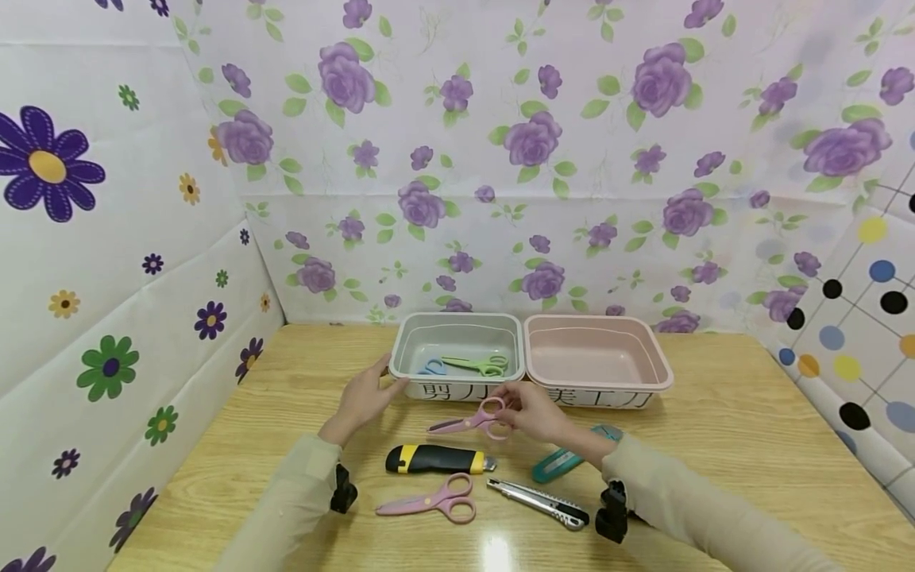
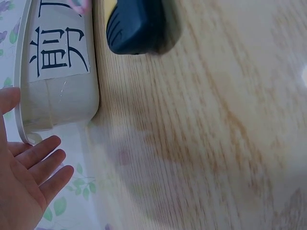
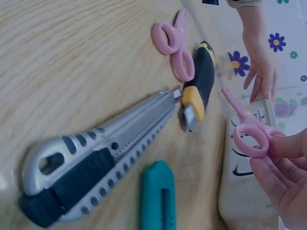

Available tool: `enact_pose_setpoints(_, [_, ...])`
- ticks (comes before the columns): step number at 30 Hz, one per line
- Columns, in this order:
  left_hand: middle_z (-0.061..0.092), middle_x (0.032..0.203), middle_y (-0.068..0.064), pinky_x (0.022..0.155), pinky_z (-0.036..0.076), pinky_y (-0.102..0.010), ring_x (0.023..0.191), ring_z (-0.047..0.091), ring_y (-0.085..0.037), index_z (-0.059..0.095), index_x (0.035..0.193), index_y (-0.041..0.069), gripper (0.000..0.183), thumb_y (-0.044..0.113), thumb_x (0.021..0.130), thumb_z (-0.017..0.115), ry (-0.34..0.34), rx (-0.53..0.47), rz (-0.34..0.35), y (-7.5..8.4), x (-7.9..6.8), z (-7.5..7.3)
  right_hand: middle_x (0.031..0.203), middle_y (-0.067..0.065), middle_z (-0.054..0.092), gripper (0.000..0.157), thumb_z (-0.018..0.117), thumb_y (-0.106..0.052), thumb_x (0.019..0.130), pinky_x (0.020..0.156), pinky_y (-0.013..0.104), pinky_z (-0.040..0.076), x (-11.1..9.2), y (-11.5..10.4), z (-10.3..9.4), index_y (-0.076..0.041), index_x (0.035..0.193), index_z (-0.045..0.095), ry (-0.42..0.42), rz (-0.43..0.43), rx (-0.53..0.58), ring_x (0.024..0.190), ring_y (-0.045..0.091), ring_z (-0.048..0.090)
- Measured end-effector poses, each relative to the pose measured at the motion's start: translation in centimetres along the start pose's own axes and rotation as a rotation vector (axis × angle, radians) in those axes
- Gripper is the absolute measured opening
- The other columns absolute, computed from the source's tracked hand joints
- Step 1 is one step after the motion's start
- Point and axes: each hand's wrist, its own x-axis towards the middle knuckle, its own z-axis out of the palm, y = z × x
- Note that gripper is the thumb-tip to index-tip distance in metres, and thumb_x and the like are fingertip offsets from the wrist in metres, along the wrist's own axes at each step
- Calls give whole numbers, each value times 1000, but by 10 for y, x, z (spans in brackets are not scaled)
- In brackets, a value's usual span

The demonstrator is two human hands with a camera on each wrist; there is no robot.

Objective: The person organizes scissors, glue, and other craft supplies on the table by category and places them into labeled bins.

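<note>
My right hand (image 1: 532,411) pinches a pair of pink scissors (image 3: 252,136) by its handle loops, in front of the grey bin, blades pointing left. At the left end of the grey bin (image 1: 457,319), my left hand (image 1: 363,401) touches the rim with fingers mostly straight. Inside that bin lie green scissors (image 1: 492,367) and a blue-handled item (image 1: 433,366), partly hidden by the front wall. Nearer on the table are a black and yellow utility knife (image 1: 432,459), a second pair of pink scissors (image 1: 429,502), a silver utility knife (image 1: 538,502) and a teal utility knife (image 1: 557,463), partly under my right forearm.
A pink bin (image 1: 596,361) stands right against the grey one. Both bear front labels with black characters. The wooden table (image 1: 729,445) meets flowered cloth walls (image 1: 457,159) at the back and sides. Something dark shows beneath my right sleeve.
</note>
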Motion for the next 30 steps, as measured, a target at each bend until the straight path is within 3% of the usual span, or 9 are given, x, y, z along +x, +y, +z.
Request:
enact_pose_setpoints(4, [57, 119, -22, 80, 47, -51, 104, 57, -37, 37, 137, 0, 66, 38, 87, 58, 1, 0, -3, 0, 0, 0, 84, 14, 61, 20, 59, 3, 84, 55, 39, 53, -3, -7, -8, 9, 103, 58, -14, 3, 31, 69, 31, 60])
enact_pose_setpoints(9, [57, 118, -22, 80, 48, -50, 104, 57, -36, 37, 137, -1, 67, 38, 87, 57, 2, 14, -7, 0, 0, 0, 84, 14, 61, 19, 58, 4, 84, 53, 32, 53, -4, -14, -18, 8, 103, 58, -20, -4, 14, 70, 29, 60])
enact_pose_setpoints(14, [57, 117, -22, 80, 48, -50, 103, 57, -37, 37, 137, -1, 66, 38, 87, 58, 2, 17, -1, 1, 0, 0, 82, 12, 60, 18, 58, 7, 83, 53, 31, 52, -2, -19, -28, 6, 100, 59, 11, -15, -11, 66, 24, 59])
enact_pose_setpoints(19, [58, 116, -23, 76, 49, -50, 101, 58, -37, 37, 137, 0, 65, 37, 87, 58, 2, 20, -2, 2, 0, -1, 82, 11, 60, 21, 59, 7, 81, 50, 22, 47, -1, -23, -38, 7, 102, 59, 38, -16, -60, 65, 16, 56])
enact_pose_setpoints(30, [57, 119, -20, 83, 46, -52, 107, 55, -36, 35, 138, 1, 66, 38, 88, 56, -15, -8, -31, 2, 0, -3, 84, 10, 60, 21, 58, 2, 85, 58, 25, 50, 6, -31, -59, 6, 106, 59, 55, -36, -92, 71, 22, 60])
